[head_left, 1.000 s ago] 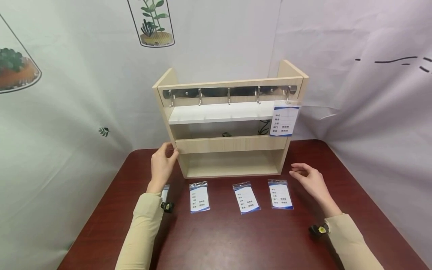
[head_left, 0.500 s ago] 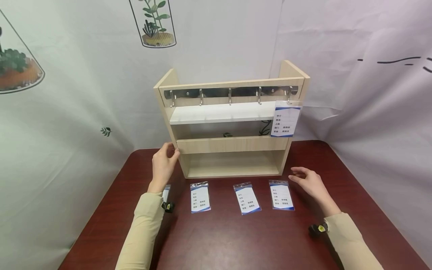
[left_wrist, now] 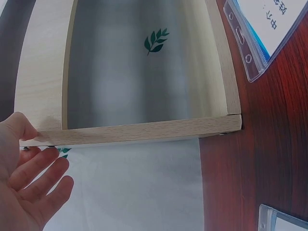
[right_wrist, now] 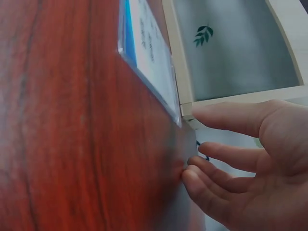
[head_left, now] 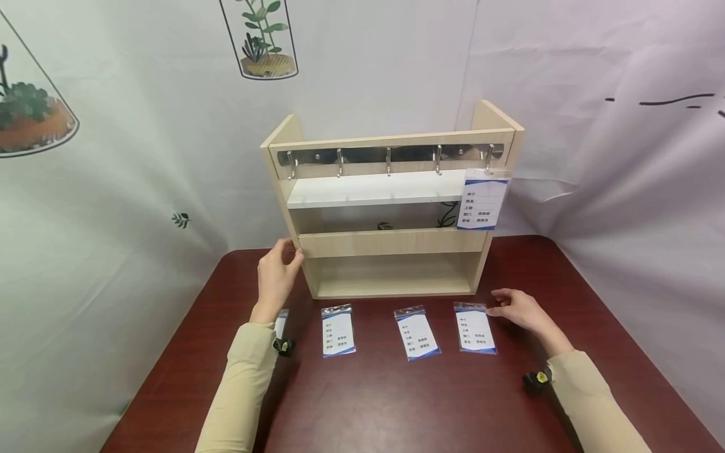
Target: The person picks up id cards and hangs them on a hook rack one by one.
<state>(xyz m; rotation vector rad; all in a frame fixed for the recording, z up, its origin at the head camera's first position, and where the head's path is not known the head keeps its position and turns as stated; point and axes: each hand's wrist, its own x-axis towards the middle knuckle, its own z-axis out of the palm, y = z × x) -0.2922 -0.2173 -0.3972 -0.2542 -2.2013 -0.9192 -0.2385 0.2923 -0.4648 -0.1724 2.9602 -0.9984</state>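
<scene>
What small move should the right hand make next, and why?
Probably ease the right hand inward and pinch the rightmost white, blue-trimmed rectangular card on the dark red table. That hand looks empty and is close beside it; the left hand holds the pale wooden shelf by its side; a similar card hangs from the rightmost silver metal hook, the other four hooks being bare.

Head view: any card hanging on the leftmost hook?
No, the only hanging card is on the rightmost hook; the leftmost hook is bare.
</scene>
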